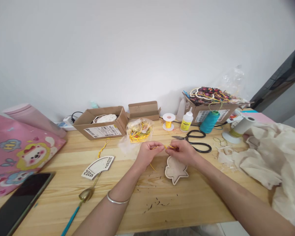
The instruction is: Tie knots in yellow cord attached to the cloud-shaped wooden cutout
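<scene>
My left hand [147, 152] and my right hand [183, 152] meet over the wooden table [191, 200], both pinching a thin yellow cord [168, 147] stretched between their fingertips. The cord's loose end trails down under my left wrist. Directly below the hands lies a flat pale wooden cut-out [175, 169] shaped like a leaf or fan. A silver bangle [116, 200] circles my left forearm.
A fan-shaped wooden piece [98, 167] with a yellow cord lies to the left, near a brush [80, 205] and a phone [18, 203]. Behind the hands are cardboard boxes [102, 126], a bag of yellow cord [139, 131], a spool [168, 121], a glue bottle [186, 120], scissors [194, 139], teal thread [208, 121] and cream cloth [267, 157].
</scene>
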`<state>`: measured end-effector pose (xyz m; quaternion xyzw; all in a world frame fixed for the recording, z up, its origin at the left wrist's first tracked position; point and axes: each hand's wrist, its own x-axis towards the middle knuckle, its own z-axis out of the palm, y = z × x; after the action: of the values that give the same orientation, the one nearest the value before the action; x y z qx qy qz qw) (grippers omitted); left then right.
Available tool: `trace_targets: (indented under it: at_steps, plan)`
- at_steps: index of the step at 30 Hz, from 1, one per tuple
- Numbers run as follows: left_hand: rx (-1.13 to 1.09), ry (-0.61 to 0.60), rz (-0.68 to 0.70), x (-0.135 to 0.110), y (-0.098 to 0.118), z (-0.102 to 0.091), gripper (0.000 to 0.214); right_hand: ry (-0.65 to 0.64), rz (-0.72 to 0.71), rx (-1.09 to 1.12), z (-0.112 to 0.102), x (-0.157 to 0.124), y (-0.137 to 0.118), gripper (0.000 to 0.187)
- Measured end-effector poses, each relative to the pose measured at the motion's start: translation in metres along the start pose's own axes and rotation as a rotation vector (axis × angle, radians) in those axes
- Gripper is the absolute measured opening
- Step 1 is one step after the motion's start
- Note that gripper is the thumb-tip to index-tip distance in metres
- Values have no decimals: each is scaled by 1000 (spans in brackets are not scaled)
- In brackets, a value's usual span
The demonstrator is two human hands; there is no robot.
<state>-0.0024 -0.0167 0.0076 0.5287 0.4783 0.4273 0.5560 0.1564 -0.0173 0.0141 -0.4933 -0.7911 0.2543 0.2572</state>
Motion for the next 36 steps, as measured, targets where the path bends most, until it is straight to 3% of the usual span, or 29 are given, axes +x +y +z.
trace_targets:
  at_steps: [4, 12, 17, 21, 24, 32, 36]
  plan:
    - [10, 9, 19, 1, -1, 0, 17, 15, -45, -98, -1, -1, -1, 26]
    - [-27, -32, 6, -3, 1, 0, 17, -39, 40, 11, 0, -4, -9, 25]
    - [-34, -44, -4, -3, 1, 1, 17, -4, 57, -13, -1, -3, -7, 20]
    - [-33, -6, -2, -2, 3, 0, 18, 14, 6, -16, -5, -2, -8, 28]
    - [-18, 11, -16, -2, 5, -1, 20, -27, -11, 90, -7, -1, -10, 32]
    - [-125, -18, -43, -2, 4, -3, 24, -183, 119, 511, 3, -4, -11, 35]
    - [-126, -48, -56, -2, 4, -3, 24, -71, 119, 451, 5, -2, -10, 34]
